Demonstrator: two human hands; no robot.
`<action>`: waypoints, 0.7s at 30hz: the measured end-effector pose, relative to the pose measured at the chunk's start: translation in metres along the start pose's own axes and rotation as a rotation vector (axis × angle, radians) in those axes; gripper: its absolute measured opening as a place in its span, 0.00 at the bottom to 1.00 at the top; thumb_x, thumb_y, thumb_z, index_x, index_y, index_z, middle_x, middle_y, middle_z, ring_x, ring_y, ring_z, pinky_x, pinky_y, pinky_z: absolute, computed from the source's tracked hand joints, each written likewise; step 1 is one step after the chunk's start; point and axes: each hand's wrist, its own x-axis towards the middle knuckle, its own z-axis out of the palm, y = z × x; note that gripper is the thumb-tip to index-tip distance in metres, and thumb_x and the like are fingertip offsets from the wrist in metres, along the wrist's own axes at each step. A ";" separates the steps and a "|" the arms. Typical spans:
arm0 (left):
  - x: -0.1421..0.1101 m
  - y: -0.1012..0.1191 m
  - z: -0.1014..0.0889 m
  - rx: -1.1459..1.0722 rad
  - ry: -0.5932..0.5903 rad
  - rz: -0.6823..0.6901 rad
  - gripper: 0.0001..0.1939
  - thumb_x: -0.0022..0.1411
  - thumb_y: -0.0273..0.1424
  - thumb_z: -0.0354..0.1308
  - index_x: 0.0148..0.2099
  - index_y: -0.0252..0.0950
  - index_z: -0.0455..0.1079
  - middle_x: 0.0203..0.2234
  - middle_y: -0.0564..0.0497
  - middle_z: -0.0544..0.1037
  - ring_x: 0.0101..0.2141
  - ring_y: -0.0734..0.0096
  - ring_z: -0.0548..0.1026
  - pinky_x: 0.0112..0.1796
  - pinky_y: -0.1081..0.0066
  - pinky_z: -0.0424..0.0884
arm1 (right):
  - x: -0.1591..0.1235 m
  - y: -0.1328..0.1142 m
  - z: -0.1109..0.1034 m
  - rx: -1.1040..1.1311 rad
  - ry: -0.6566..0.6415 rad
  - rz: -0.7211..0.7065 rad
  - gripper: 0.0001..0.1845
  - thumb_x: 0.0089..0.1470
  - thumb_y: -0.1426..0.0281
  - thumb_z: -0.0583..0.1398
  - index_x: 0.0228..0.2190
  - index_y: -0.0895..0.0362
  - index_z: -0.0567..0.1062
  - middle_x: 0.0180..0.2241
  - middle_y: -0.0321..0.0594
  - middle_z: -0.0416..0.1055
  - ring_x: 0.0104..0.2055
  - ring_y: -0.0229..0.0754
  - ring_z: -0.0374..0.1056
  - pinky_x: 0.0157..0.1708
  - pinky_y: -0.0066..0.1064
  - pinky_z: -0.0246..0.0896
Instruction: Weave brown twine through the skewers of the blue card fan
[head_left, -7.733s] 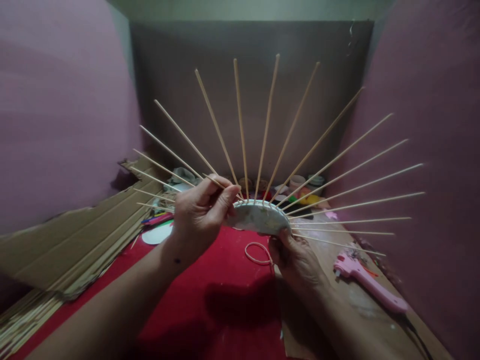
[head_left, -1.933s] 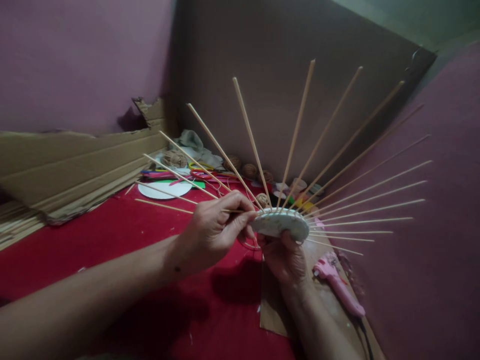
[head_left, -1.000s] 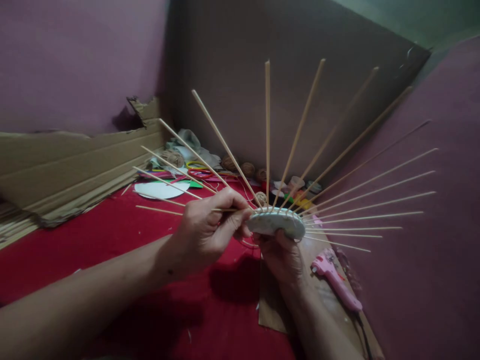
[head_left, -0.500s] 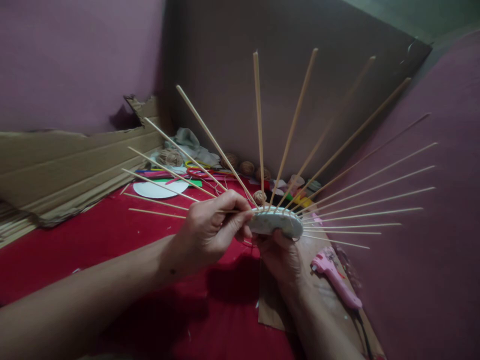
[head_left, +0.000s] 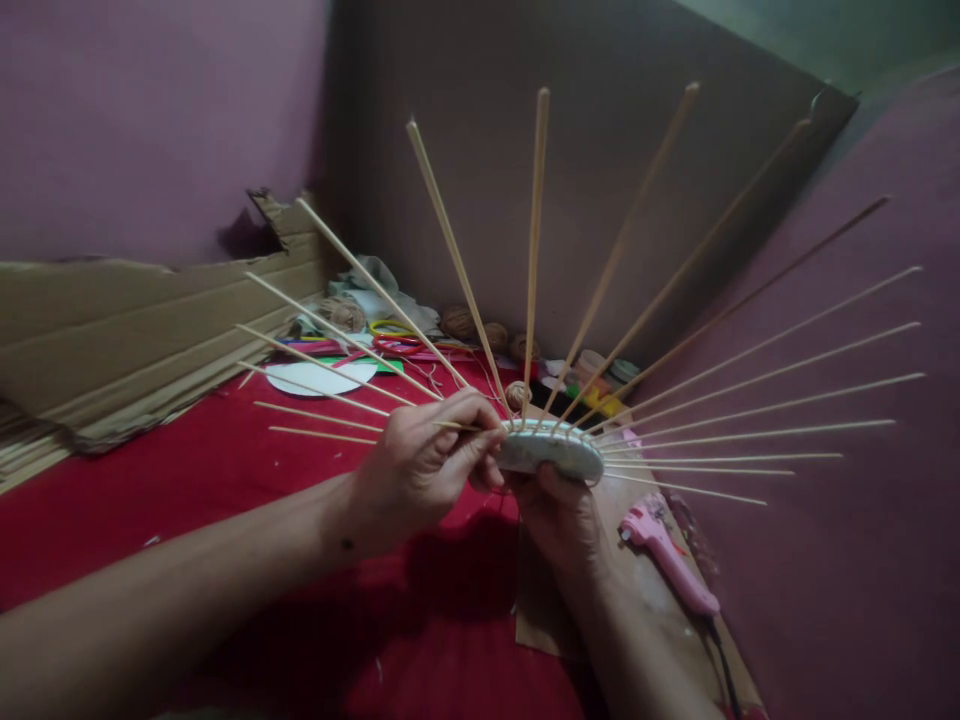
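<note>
A pale round disc (head_left: 551, 455) is held up near the middle of the view, tilted so its edge and underside show. Thin wooden sticks (head_left: 534, 260) fan out from its rim on the left, far and right sides. My right hand (head_left: 562, 520) grips the disc from below, thumb on its underside. At the disc's left edge, my left hand (head_left: 435, 450) is closed in a pinch, with a wooden stick (head_left: 456, 427) between thumb and fingers. That stick's inner end is hidden by the fingertips. Other sticks pass behind my left hand.
Red cloth (head_left: 315, 620) covers the table. A pink glue gun (head_left: 667, 555) lies on a brown board at right. At the back are twine balls (head_left: 457, 322), yellow-handled scissors (head_left: 390, 328) and a white disc (head_left: 321, 377). Cardboard sheets (head_left: 150, 330) line the left wall.
The view has swung left since the earliest frame. The disc has turned, and its sticks have shifted round in the last second. Both hands keep their holds.
</note>
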 end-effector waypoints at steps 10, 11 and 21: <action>-0.001 -0.001 -0.008 0.053 0.153 0.151 0.06 0.63 0.26 0.51 0.37 0.32 0.69 0.21 0.54 0.76 0.22 0.76 0.75 0.26 0.75 0.74 | 0.004 0.001 0.001 0.022 0.070 0.002 0.10 0.40 0.69 0.67 0.30 0.54 0.77 0.28 0.37 0.76 0.31 0.43 0.70 0.28 0.33 0.64; -0.001 -0.001 -0.008 0.086 0.178 0.190 0.06 0.62 0.25 0.51 0.37 0.33 0.69 0.21 0.54 0.76 0.23 0.76 0.75 0.27 0.75 0.74 | 0.004 0.001 0.001 0.024 0.075 0.005 0.10 0.40 0.69 0.67 0.30 0.54 0.77 0.28 0.37 0.76 0.30 0.42 0.70 0.28 0.33 0.64; -0.001 -0.007 -0.003 0.112 0.139 0.217 0.06 0.63 0.24 0.50 0.38 0.33 0.68 0.21 0.55 0.75 0.22 0.78 0.74 0.25 0.75 0.74 | 0.002 0.002 -0.004 0.031 0.004 0.016 0.09 0.43 0.70 0.65 0.31 0.55 0.77 0.31 0.38 0.77 0.30 0.41 0.70 0.30 0.33 0.65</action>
